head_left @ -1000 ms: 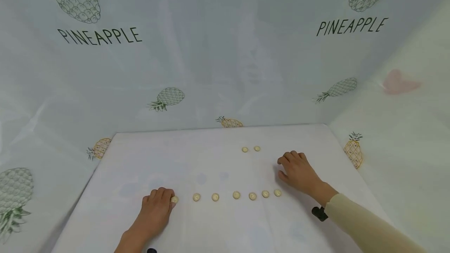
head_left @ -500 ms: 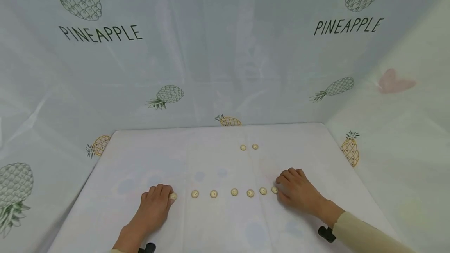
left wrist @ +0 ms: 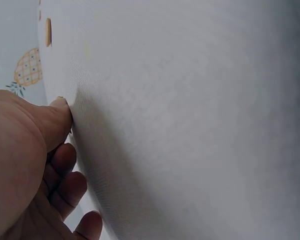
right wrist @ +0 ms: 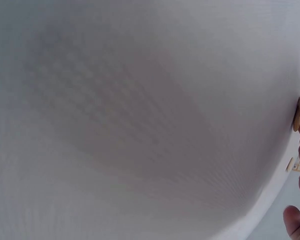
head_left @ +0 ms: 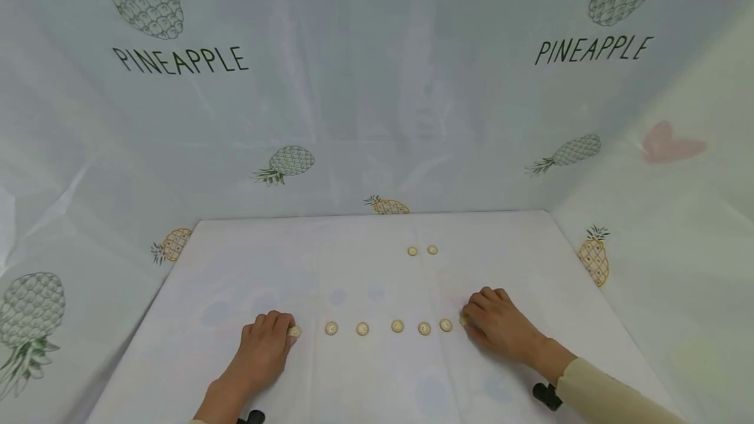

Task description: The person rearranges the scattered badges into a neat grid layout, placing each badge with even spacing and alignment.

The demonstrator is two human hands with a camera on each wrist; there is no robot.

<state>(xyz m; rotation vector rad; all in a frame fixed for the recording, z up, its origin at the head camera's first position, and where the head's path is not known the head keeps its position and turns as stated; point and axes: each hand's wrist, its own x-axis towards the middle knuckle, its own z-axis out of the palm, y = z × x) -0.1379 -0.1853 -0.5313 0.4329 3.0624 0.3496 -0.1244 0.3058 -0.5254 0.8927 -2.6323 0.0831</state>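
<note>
Several round pale wooden buttons lie on the white-covered table in a row across its middle. At the row's left end, my left hand pinches one wooden button between thumb and curled fingers. That button is mostly hidden in the left wrist view, where the thumb touches the cloth. At the right end, my right hand pinches another wooden button, partly covered by its fingers. The right wrist view shows this button's edge against the thumb. Between the hands, a middle button lies flat.
Two more buttons, a left one and a right one, lie side by side toward the back of the white table. A hanging cloth printed with pineapples stands behind and at both sides.
My right hand has come down and toward me from above the table to the row's right-end button and now pinches it. My left hand has stayed on its button.
</note>
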